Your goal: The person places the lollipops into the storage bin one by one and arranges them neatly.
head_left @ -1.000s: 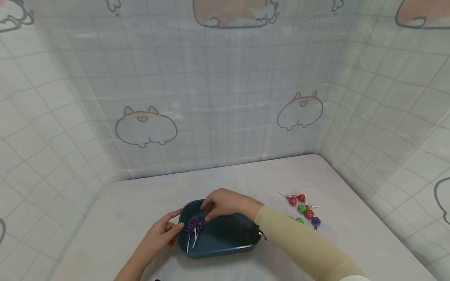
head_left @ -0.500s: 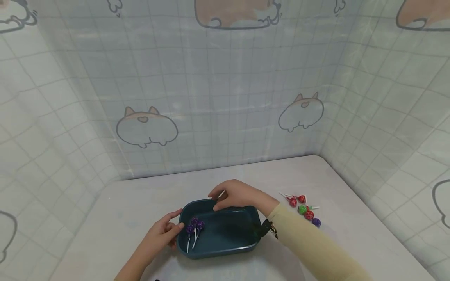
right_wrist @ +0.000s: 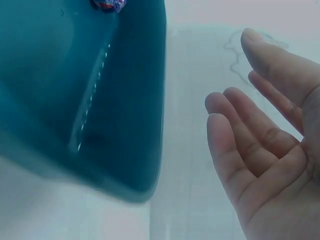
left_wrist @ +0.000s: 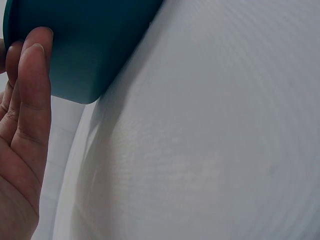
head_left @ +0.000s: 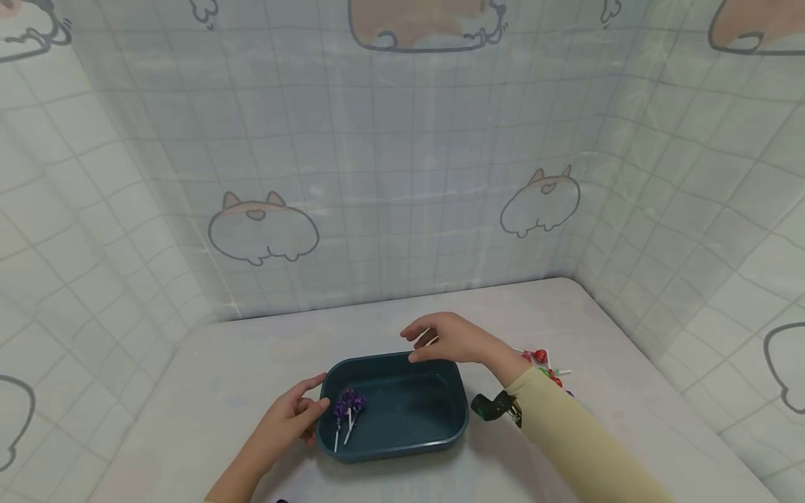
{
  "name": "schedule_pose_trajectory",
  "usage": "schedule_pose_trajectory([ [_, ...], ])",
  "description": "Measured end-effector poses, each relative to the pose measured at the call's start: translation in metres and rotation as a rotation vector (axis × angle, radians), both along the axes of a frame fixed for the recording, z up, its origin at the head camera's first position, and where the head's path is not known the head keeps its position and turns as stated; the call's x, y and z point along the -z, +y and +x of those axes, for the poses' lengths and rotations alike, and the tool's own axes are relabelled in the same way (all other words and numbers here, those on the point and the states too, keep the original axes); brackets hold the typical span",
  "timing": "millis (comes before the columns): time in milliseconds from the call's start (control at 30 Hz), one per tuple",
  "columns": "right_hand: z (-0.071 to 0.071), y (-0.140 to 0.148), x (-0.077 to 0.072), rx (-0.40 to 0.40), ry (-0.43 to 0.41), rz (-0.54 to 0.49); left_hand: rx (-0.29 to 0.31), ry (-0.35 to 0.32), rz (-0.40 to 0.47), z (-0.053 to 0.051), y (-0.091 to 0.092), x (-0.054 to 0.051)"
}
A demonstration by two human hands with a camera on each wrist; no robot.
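Observation:
My left hand [head_left: 289, 416] holds the left end of a dark teal tray [head_left: 402, 447], its thumb and index fingertip at the rim. In the left wrist view, fingers [left_wrist: 34, 95] lie against the tray's outer wall. Purple-wrapped lollipops [head_left: 349, 404] lie in the tray's left part, white sticks toward the near side. Over the far rim, toward the right, hovers my right hand [head_left: 455, 339], fingers loosely bent. The right wrist view shows nothing between its thumb and fingers, and a gap separates it from the tray wall.
Red and green lollipops [head_left: 541, 356] lie on the white table [head_left: 264, 349] at the right, partly hidden by the right forearm. A black strap-like device [head_left: 493, 405] is on the right wrist. Grid-patterned curtains [head_left: 402, 140] enclose the table's back and sides.
My right hand has lifted from beside the purple lollipops in the tray and moved right, over the far rim. The left hand and the tray stay put.

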State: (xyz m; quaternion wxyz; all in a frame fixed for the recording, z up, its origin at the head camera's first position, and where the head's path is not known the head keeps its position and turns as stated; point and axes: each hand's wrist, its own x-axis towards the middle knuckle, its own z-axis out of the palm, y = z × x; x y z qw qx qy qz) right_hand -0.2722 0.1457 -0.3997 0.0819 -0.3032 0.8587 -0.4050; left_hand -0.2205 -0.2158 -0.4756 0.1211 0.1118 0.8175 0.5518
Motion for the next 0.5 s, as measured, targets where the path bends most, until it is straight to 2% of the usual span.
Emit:
schedule_pose_trajectory([
  [267, 0.006, 0.023, 0.004, 0.052, -0.003, -0.002, -0.005, -0.003, -0.006, 0.002, 0.001, -0.003],
  [500, 0.008, 0.043, 0.01, 0.079, -0.01, -0.028, -0.007, -0.011, 0.002, 0.0, 0.001, -0.001],
])
